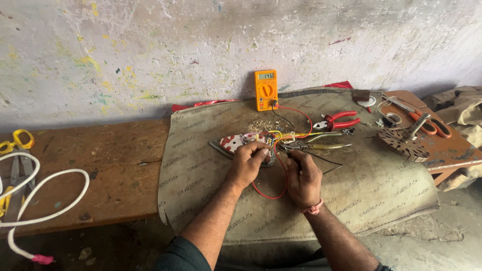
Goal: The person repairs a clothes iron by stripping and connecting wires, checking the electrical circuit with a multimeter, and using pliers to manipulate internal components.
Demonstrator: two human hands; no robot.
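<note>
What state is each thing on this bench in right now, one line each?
Multimeter: upright against the wall, display lit.
Iron soleplate: lying flat, wiring exposed.
Left hand: pressed on the soleplate.
Right hand: closed around a probe.
Red-handled pliers: lying unused, handles apart.
White cord: loosely looped.
</note>
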